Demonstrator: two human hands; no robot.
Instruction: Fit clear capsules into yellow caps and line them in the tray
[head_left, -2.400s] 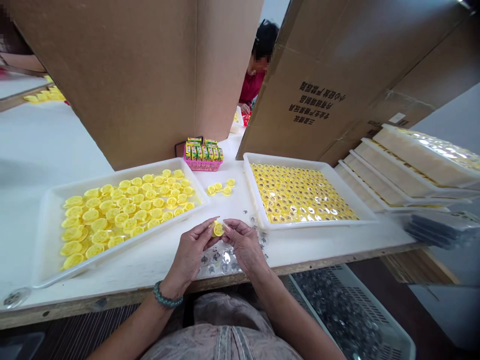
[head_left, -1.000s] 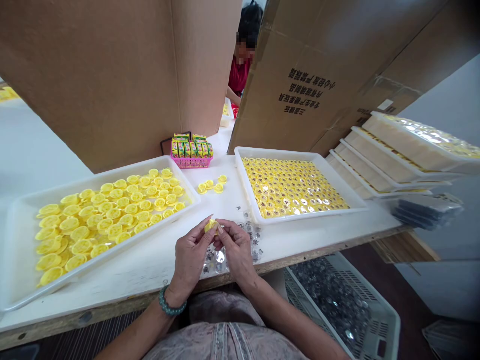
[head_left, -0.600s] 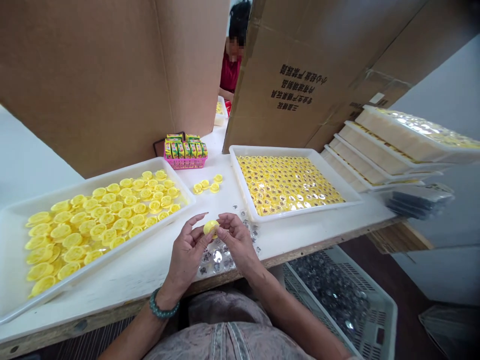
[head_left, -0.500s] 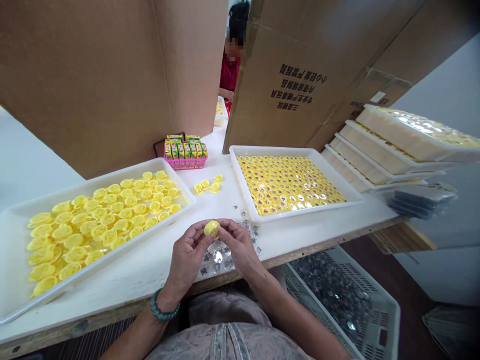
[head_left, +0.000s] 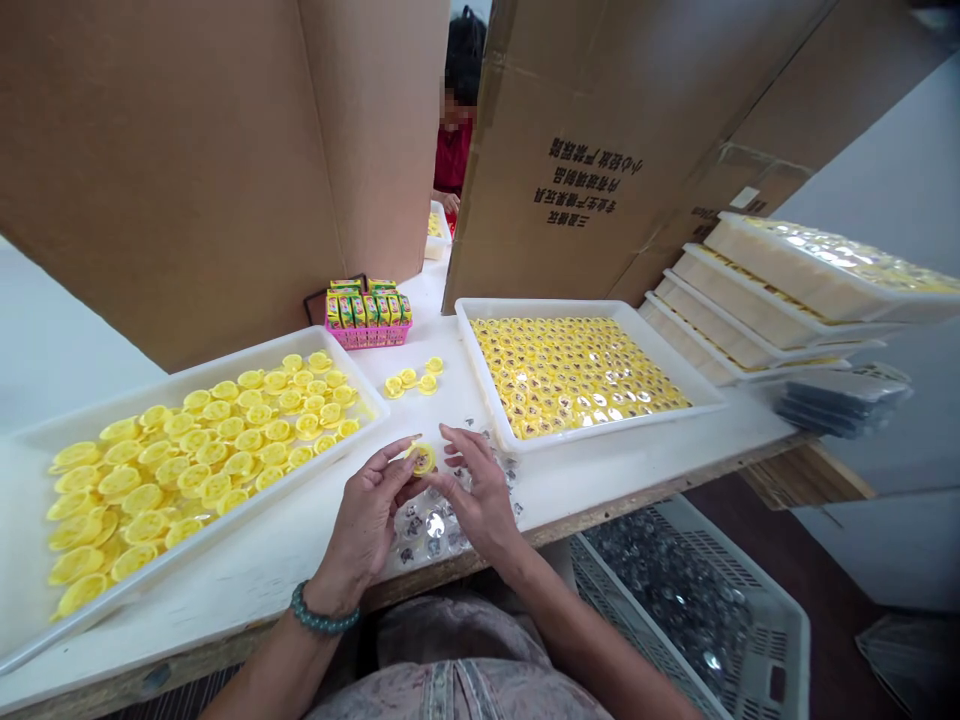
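Note:
Between the thumb and fingers of my left hand (head_left: 365,515) is a small round yellow plastic piece (head_left: 423,459), its face showing a dark print. My right hand (head_left: 484,495) is just to the right of it, fingers spread, the thumb close to the piece; whether the thumb touches it I cannot tell. Clear round discs with dark prints (head_left: 433,527) lie on the white table under and around my hands. A few loose yellow pieces (head_left: 407,377) rest farther back.
A white tray (head_left: 381,398) of yellow pieces stands left, another tray (head_left: 525,442) with neat rows right. Behind are a pink basket (head_left: 375,337) of small boxes and cardboard panels (head_left: 600,90). Stacked trays (head_left: 757,290) stand far right; a crate (head_left: 784,625) of clear parts sits below. A person sits beyond.
My right hand has come off the yellow piece and its fingers have spread. The piece, still in my left hand, has turned so its printed face shows.

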